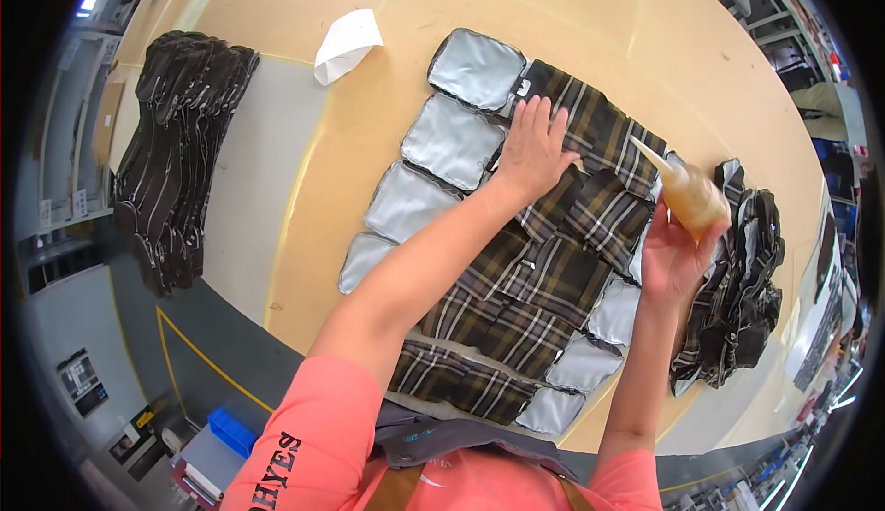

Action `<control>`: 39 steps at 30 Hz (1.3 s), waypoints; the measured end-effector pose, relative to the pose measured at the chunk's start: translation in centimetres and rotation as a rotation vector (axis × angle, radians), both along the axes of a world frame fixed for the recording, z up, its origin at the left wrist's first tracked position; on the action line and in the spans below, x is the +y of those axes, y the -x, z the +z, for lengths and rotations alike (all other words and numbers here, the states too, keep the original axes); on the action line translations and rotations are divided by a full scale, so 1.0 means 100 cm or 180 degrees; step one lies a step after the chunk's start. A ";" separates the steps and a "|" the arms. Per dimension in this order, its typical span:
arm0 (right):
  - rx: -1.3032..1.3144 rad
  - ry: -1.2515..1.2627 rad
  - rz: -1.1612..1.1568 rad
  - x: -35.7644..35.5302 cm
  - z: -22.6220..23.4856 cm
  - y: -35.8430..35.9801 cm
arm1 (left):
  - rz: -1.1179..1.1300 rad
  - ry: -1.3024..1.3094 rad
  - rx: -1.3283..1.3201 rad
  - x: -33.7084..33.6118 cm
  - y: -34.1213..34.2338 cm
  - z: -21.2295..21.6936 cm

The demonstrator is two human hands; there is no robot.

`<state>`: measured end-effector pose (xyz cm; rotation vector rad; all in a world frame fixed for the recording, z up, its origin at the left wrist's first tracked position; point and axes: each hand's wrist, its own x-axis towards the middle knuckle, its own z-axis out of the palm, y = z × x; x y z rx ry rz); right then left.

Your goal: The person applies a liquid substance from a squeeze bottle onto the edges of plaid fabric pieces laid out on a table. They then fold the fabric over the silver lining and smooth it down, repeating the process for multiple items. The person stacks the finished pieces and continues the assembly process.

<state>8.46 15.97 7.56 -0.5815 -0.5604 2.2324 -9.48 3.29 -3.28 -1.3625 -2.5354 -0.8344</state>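
Your right hand (676,260) is clamping the nozzled bottle (691,197) — oversqueezing risks dripping on the plaid fabric (595,124); your spread left hand (535,153) may be shifting it.

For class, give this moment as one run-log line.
left hand: open on plaid cloth | right hand: holding squeeze bottle | on table: white paper | far left: dark stack

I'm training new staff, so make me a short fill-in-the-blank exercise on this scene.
1. The right hand holds a squeeze bottle whose nozzle points up and to the ____.
2. Spread over the plaid pieces is the ____ hand.
3. The loose scrap on the table is coloured ____.
4. The bin at lower left is ____.

Missing words: left; left; white; blue.
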 end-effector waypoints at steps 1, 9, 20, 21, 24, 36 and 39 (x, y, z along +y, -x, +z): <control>-0.0146 -0.0202 -0.0015 -0.001 -0.001 0.009 | -0.0016 0.0106 -0.0099 0.000 -0.005 -0.003; -0.1121 -0.2172 0.0235 0.000 -0.036 0.081 | -0.0198 0.0195 -0.0142 -0.001 -0.003 -0.008; -0.1468 -0.2761 0.0272 -0.004 -0.071 0.110 | -0.0310 0.0142 -0.0100 -0.005 -0.002 -0.007; -0.1478 -0.2776 0.0273 -0.005 -0.071 0.111 | -0.0309 0.0139 -0.0099 -0.005 -0.002 -0.007; -0.1592 -0.2991 0.0248 -0.001 -0.072 0.107 | -0.0312 0.0139 -0.0082 -0.005 -0.001 -0.007; -0.1805 -0.3542 0.0157 -0.003 -0.066 0.109 | -0.0373 0.0139 -0.0039 -0.005 -0.001 -0.006; -0.1612 -0.3278 0.0153 -0.003 -0.068 0.109 | -0.0371 0.0138 -0.0040 -0.005 -0.001 -0.006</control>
